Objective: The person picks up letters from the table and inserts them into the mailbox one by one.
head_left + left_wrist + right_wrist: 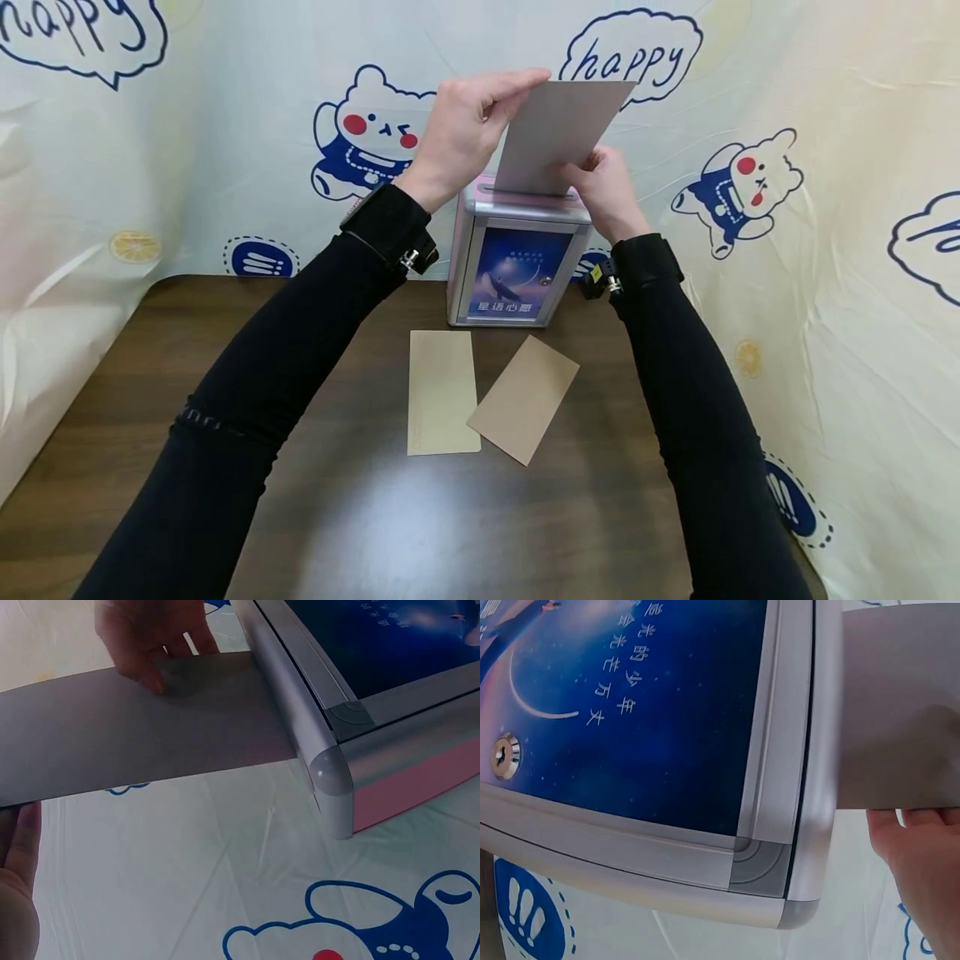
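A grey-brown paper card [558,133] stands upright in the slot on top of a metal-framed slot box [461,258]. Its lower end is hidden inside. My right hand [609,190] pinches the card low down, near the slot, with the thumb on the front face and the fingers behind. At the upper left corner, my left hand [468,125] touches the card with fingers extended along the top edge. The left wrist view shows the left fingertips [28,825] against the card's long edge. A blue printed panel and a keyhole lock [505,756] mark the box's front.
On the brown table [337,517], a pale yellow card [441,392] and a tan card [525,400] lie before the box, the tan one's corner overlapping the other. A white cloth [247,167] printed with bears and lettering hangs behind and at both sides.
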